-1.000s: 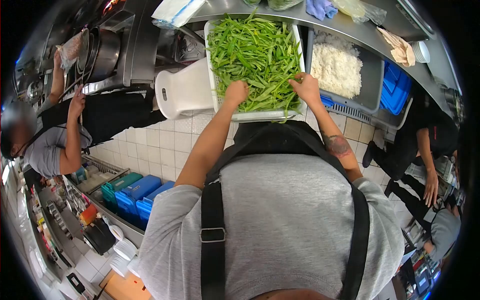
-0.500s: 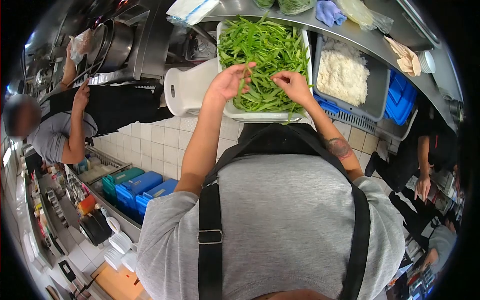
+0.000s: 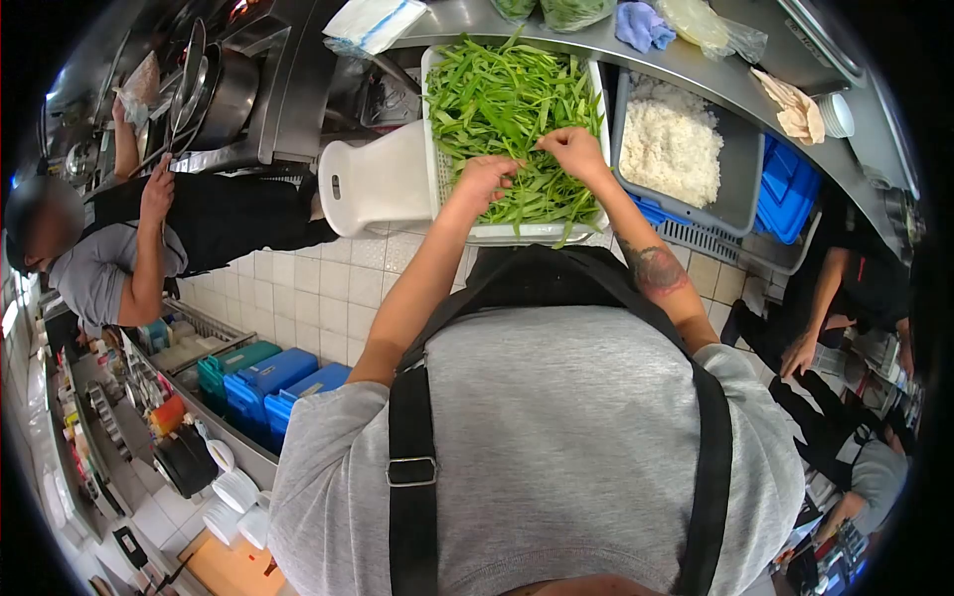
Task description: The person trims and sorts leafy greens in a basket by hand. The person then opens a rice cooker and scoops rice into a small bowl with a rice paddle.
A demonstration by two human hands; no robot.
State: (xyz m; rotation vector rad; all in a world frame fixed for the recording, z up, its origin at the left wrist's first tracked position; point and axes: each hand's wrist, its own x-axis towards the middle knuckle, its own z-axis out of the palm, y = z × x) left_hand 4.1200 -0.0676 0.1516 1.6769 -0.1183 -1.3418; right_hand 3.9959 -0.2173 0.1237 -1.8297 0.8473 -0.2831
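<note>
A white basket (image 3: 434, 149) is heaped with leafy greens (image 3: 507, 94), long narrow leaves and cut stems like water spinach. Over the near part of the heap, my left hand (image 3: 484, 181) is closed, its fingertips pinching a piece of the greens. My right hand (image 3: 576, 155) sits slightly farther away and to the right, thumb and fingers pinched together at a thin green piece that is mostly hidden. A small gap separates the fingertips of the two hands.
Right of the basket, a grey tub (image 3: 740, 184) holds white rice (image 3: 671, 149). A white stool (image 3: 373, 184) stands left. Above runs a steel shelf (image 3: 467, 20) with a purple cloth (image 3: 644, 27). A co-worker (image 3: 119, 238) works by pots at left; other people are at right.
My left hand has turned from palm-up with spread fingers to a closed pinch, moving right and lower toward my right hand. My right hand has shifted slightly left and up.
</note>
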